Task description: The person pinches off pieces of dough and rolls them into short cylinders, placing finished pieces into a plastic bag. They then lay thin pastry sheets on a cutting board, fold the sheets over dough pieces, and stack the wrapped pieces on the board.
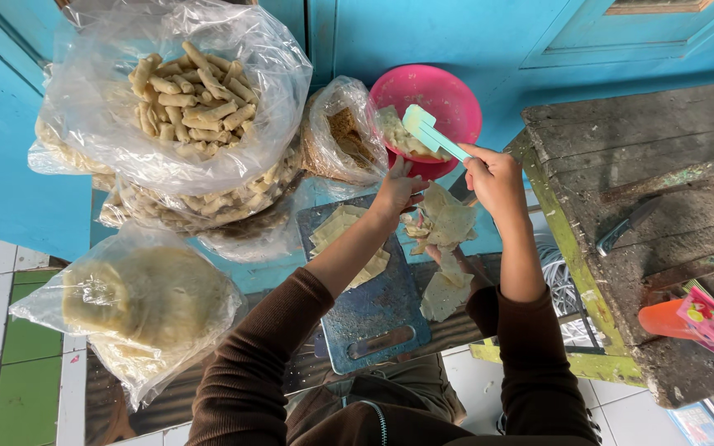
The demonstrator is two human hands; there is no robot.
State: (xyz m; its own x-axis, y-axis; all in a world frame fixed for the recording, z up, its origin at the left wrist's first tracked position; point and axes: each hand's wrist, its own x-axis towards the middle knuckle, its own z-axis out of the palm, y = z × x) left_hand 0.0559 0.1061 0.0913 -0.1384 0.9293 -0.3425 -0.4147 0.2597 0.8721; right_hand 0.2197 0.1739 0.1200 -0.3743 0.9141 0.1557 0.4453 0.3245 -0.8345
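Observation:
My right hand (pixel 493 177) grips a pale green spatula (pixel 427 132) whose blade hangs over a pink bowl (pixel 448 95) of pale filling. My left hand (pixel 397 188) rests with fingers spread on the far end of a blue cutting board (pixel 369 310), by a stack of thin square dough sheets (pixel 342 230). More loose dough sheets (pixel 446 221) lie between my hands, one (pixel 442 296) hanging lower by my right forearm.
A big clear bag of rolled sticks (pixel 188 91) sits at the back left, a bag of round wrappers (pixel 146 301) at the front left, a small bag (pixel 342 132) beside the bowl. A worn wooden table (pixel 646 206) stands right, bearing a knife (pixel 625 227) and orange cup (pixel 663 320).

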